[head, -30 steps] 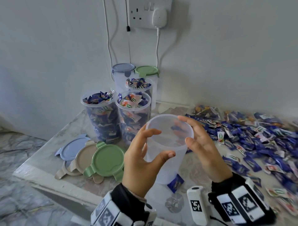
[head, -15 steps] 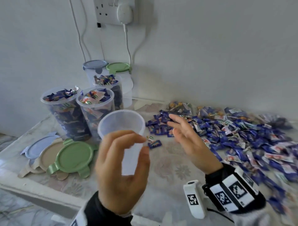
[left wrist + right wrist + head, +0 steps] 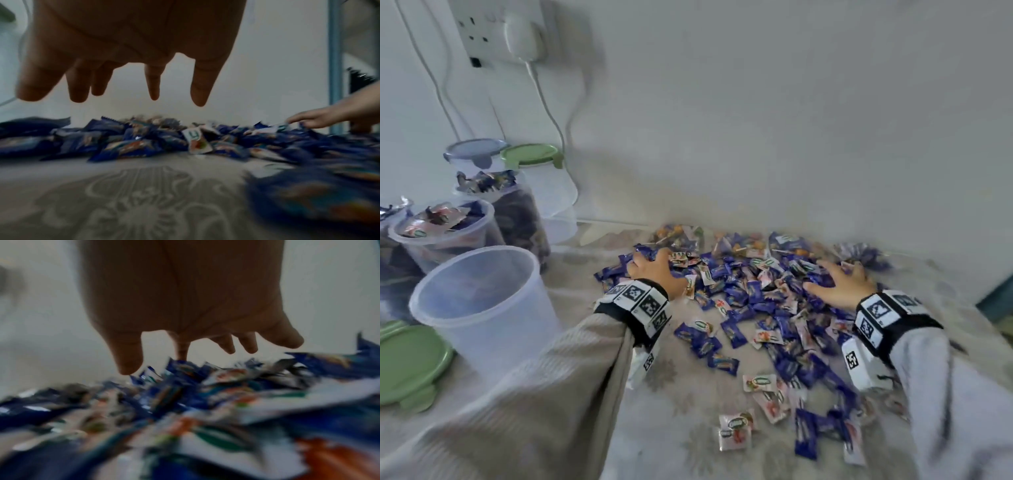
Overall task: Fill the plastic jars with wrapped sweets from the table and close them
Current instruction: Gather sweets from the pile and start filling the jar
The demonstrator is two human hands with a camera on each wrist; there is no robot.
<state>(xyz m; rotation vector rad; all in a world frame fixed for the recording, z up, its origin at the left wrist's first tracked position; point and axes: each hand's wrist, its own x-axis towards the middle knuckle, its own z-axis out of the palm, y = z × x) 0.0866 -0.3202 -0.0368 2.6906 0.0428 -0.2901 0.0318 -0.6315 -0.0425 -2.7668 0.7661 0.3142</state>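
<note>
An empty clear plastic jar stands upright on the table at the left, with no hand on it. A wide heap of blue and white wrapped sweets covers the table's middle and right. My left hand reaches over the heap's left edge with fingers spread, palm down. In the left wrist view the left hand hovers just above the sweets, holding nothing. My right hand lies spread on the heap's right part. In the right wrist view its fingertips touch the sweets.
Three open jars full of sweets stand behind the empty one, with two lidded jars at the wall. A green lid lies at the left edge. A wall socket with a plug and cables hangs above.
My left hand has let go of the empty jar, which now stands on the table, and has moved right to the sweets. My right hand has reached further right onto the heap.
</note>
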